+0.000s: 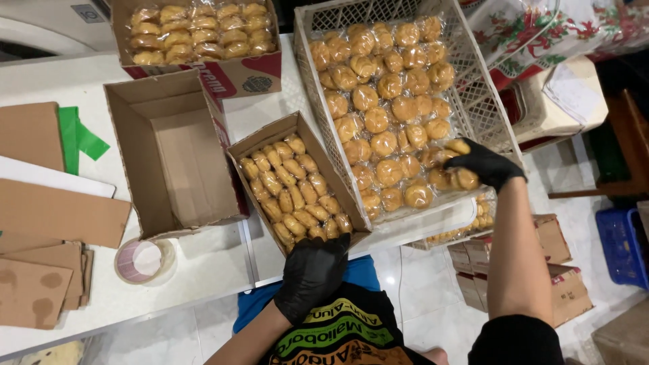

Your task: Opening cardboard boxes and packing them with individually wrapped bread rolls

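Note:
Both hands wear black gloves. My left hand [313,272] grips the near edge of a small cardboard box [254,144] packed with rows of wrapped golden buns [295,192]. My right hand [484,164] reaches into a white plastic crate [481,101] and closes on wrapped buns [454,177] at its near right corner. The crate is filled with many wrapped round buns [387,108].
An empty open cardboard box [172,155] lies left of the filled one. Another box full of buns [199,30] stands at the back. A tape roll [142,260], flat cardboard pieces [47,216] and green tape [78,135] lie on the white table [203,270]. Boxes [561,270] sit on the floor.

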